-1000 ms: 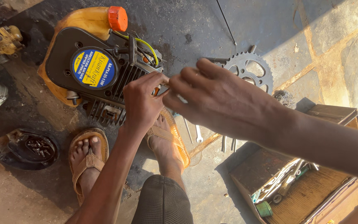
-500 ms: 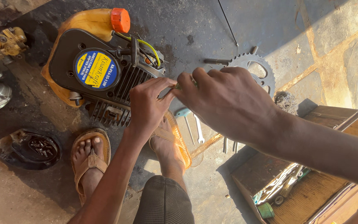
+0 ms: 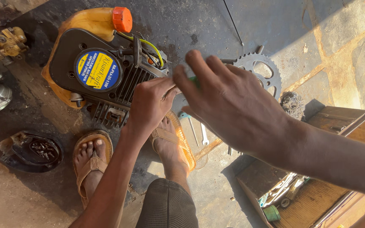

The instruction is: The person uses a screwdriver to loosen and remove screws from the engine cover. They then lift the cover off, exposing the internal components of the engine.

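Right now the person is crouching over a small engine (image 3: 102, 76) that is lying on its side on the dark, oily floor (image 3: 199, 21). It has a black cover, a yellow fuel tank (image 3: 87, 23) and an orange cap (image 3: 122, 19).

The left hand (image 3: 151, 103) is curling against the engine's metal fins, next to the yellow wire (image 3: 153, 46). Its fingers are bunching up tight, but I cannot tell what, if anything, they are pinching. The right hand (image 3: 233, 105) is coming in just beside it. Its fingers are wrapping around something with a green bit (image 3: 195, 80) poking out, maybe a tool handle. Most of it is hiding under the hand, so I cannot say for sure.

The engine is probably heavy and hard, being mostly metal. Its fins could be thin and sharp, and the oily parts may be slippery. Holding it by the thick black cover or the solid body looks safest, not by the wires.

Nearby, a toothed metal wheel (image 3: 260, 69) is lying flat on the floor. Small wrenches (image 3: 197, 133) are sitting by the person's sandaled feet (image 3: 91, 162). A wooden toolbox (image 3: 313, 190) is standing open on the right, and a black dish of small parts (image 3: 32, 150) is resting on the left.
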